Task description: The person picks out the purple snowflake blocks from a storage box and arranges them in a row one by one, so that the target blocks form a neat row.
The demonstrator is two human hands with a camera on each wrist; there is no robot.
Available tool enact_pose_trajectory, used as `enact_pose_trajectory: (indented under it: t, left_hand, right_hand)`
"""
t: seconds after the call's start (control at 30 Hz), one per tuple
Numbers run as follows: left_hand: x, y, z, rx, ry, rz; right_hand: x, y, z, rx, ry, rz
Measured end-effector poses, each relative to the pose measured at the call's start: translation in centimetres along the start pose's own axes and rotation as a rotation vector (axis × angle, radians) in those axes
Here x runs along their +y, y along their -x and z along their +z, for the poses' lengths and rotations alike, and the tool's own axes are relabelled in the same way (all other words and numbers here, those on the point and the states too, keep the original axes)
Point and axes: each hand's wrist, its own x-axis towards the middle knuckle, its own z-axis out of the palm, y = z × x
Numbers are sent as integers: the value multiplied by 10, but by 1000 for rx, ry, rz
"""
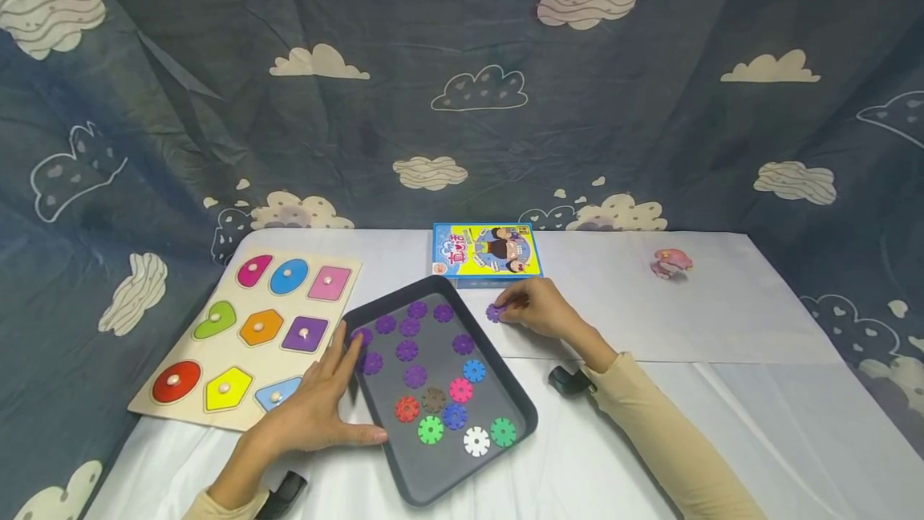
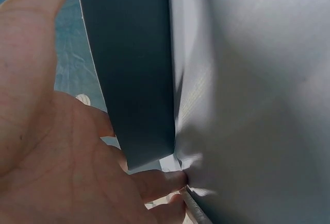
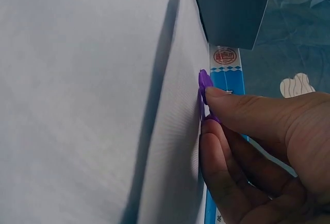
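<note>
With our right hand (image 1: 540,308), we pinch a purple, round, notched plastic disc (image 1: 493,313) just outside the dark grey, oblong tray (image 1: 433,468), at its one o'clock. A blue and yellow cardboard box (image 1: 487,252) sits at twelve o'clock from the disc. Our left hand (image 1: 318,409) is spread wide, touching the tray at nine o'clock.

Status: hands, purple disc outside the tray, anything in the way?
Left hand spread against left side of gray tray. Right hand pinching purple notched disc beside tray. Blue-yellow cartoon box just beyond right hand, possible snag.
</note>
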Motion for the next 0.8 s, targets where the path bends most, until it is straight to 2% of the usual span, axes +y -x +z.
enact_pose_trajectory:
  t: [0.43,0.8]
  left_hand:
    - [0,1,0,8,-3,2]
    - [-1,0,1,13,-7,7]
  right_hand:
    - [-2,0,1,-4,12,13]
    - [-2,-1,-1,-15,32,-16]
